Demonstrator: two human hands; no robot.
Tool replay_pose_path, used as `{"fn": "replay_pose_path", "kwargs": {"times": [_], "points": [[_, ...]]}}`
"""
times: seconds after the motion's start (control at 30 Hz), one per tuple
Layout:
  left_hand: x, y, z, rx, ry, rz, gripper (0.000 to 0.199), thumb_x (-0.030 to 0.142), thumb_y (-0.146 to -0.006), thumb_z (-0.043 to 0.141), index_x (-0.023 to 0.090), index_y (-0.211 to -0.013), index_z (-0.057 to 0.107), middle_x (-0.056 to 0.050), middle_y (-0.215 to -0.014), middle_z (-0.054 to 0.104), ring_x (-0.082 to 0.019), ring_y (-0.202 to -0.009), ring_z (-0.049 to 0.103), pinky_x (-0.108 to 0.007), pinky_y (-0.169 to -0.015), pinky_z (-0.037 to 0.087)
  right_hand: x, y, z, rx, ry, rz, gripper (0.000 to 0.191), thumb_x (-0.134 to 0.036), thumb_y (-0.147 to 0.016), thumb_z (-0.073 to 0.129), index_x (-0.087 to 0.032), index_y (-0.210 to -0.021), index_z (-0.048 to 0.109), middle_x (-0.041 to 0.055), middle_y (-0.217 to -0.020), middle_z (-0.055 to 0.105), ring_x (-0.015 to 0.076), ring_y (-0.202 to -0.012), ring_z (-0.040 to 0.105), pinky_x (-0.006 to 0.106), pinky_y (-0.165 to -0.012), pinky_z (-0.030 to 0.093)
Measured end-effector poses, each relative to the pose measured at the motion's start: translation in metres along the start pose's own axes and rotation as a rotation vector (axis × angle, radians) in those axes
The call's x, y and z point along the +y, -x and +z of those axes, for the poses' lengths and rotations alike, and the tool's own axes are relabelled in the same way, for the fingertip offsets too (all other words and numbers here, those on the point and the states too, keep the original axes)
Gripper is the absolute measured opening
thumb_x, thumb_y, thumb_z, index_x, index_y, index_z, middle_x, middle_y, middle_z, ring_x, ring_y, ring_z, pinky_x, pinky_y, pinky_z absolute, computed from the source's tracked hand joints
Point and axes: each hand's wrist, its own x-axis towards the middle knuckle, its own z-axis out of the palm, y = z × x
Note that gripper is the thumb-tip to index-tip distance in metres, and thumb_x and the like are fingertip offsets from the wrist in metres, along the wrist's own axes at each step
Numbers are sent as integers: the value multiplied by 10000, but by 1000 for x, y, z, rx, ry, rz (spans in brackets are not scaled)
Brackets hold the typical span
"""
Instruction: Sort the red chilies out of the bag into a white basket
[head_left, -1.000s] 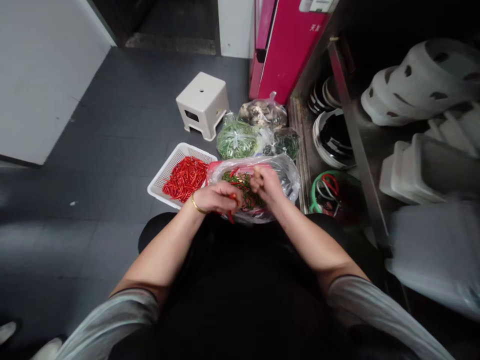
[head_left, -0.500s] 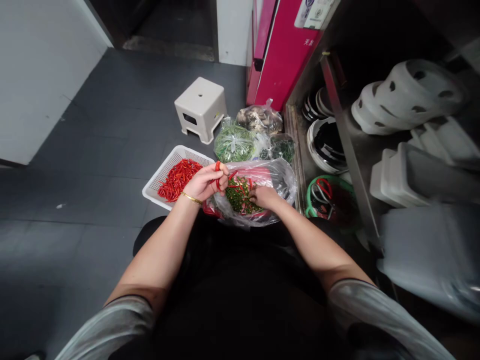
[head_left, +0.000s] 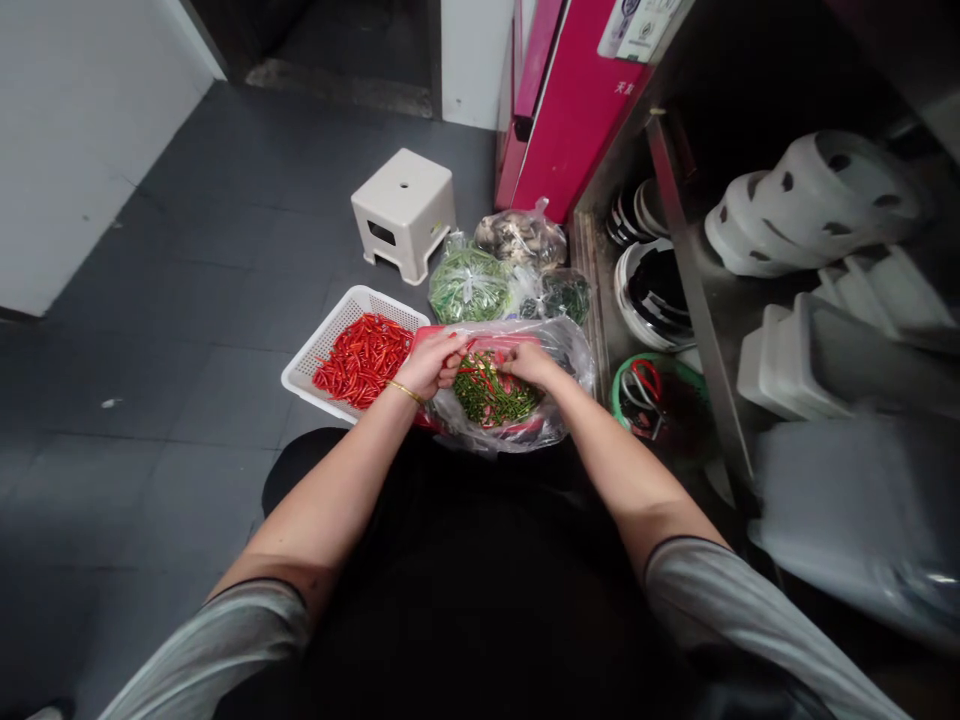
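Over the left side of a clear plastic bag [head_left: 576, 350], my left hand [head_left: 435, 362] is closed, with a bit of red chili pepper showing at its fingertips. My right hand [head_left: 529, 362] is opposite, its fingers pinched together above the bag's contents; what they hold is hidden. Inside the bag lies a heap of green chili stems [head_left: 491, 398] with some red among them. A red container shows under and through the plastic. To the left, a white perforated basket [head_left: 302, 378] holds a pile of red chili peppers [head_left: 364, 362].
Tied bags of green vegetables [head_left: 469, 287] and mushrooms [head_left: 521, 238] sit beyond the bag. A white stool [head_left: 403, 195] stands behind the basket. At right are a metal shelf with white tubs [head_left: 780, 360] and a green basin [head_left: 619, 390] holding red-handled scissors [head_left: 646, 380]. A pink cabinet [head_left: 574, 130] rises behind.
My left hand has moved right and slightly down, away from the basket and closer to my right hand. My right hand has risen and shifted slightly right. Red chilies are less visible in my left fingers.
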Motion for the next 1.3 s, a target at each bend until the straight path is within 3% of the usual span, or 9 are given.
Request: {"fn": "replay_pose_path", "kwargs": {"times": [0.23,0.5,0.6,0.83,0.93,1.03,1.13,1.2,1.3], "points": [[-24,-12,19,56,-143,133,438,410,-632,806,186,-698,436,116,-430,341,-14,-313,262,-171,-335,146,-30,47,-14,239,-189,-361,212,-317,-836,576,-172,-688,616,-11,-631,582,119,-576,483,236,-578,305],[-14,-5,17,231,-49,262,412,436,-660,765,182,-745,452,83,-457,495,-38,-314,382,-153,-310,200,-29,53,7,165,-470,-392,380,-427,-902,493,-160,-655,605,-38,-530,469,112,-523,420,232,-544,301],[-8,-2,14,147,-12,196,447,457,-620,789,175,-726,460,73,-466,504,-40,-313,397,-153,-298,179,-34,64,-2,195,-423,-494,375,-393,-941,412,-176,-681,573,-1,-629,543,136,-626,492,237,-632,371],[-1,3,8,-62,62,84,466,456,-601,815,166,-677,457,71,-446,461,-31,-310,362,-160,-309,139,-49,86,-35,23,-323,-682,378,-402,-956,383,-180,-736,595,30,-725,609,150,-686,530,248,-698,413],[3,1,5,-17,120,104,446,429,-622,801,170,-647,439,79,-419,431,-33,-302,343,-169,-311,138,-58,83,-36,-249,-207,-813,352,-377,-939,436,-176,-721,626,15,-725,628,133,-664,540,231,-679,408],[15,1,-4,34,245,136,404,387,-663,754,168,-624,417,49,-470,488,-50,-358,422,-165,-323,176,-53,66,-30,-410,149,-600,224,-331,-872,558,-177,-778,691,37,-747,666,162,-661,579,249,-652,409],[26,4,-12,32,337,132,336,310,-650,741,155,-663,443,8,-611,588,-57,-461,504,-144,-353,234,-45,37,-16,-152,400,-309,249,-285,-875,554,-157,-1033,698,127,-971,688,244,-841,634,297,-718,436],[29,6,-14,11,351,150,343,258,-622,762,158,-681,440,41,-579,541,-32,-426,440,-131,-357,218,-48,18,0,-6,395,-340,322,-276,-930,463,-171,-1175,644,154,-1137,643,263,-958,627,320,-777,449],[27,8,-11,-10,324,198,424,240,-593,805,171,-653,391,114,-460,331,-2,-352,265,-126,-347,148,-61,-5,22,12,357,-416,341,-294,-951,427,-173,-1204,621,171,-1255,577,271,-991,622,353,-810,466]]}}
